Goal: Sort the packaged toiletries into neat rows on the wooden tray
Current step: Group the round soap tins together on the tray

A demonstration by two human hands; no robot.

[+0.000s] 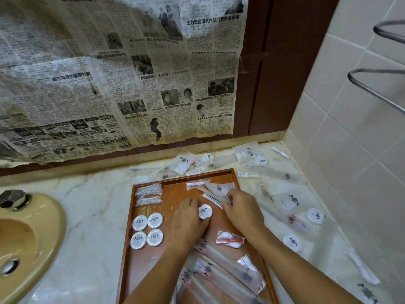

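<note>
The wooden tray (pixel 175 189) lies on the marble counter. Several round white soap packets (pixel 147 229) sit in two rows at its left side, with clear floss packets (pixel 149 194) stacked behind them. My left hand (pixel 189 220) is over the tray's middle and holds a round white soap packet (pixel 205 211) at its fingertips. My right hand (pixel 241 208) pinches flat clear packets (pixel 215 194) near the tray's far right. Long toothbrush packets (pixel 228 268) lie in the near right part of the tray, partly under my forearms.
Loose packets are scattered on the counter behind and right of the tray, including round soaps (pixel 315 216) and flat sachets (pixel 183 163). A beige sink (pixel 43 233) with a tap (pixel 14 198) is at left. Newspaper (pixel 109 84) covers the wall; tiled wall at right.
</note>
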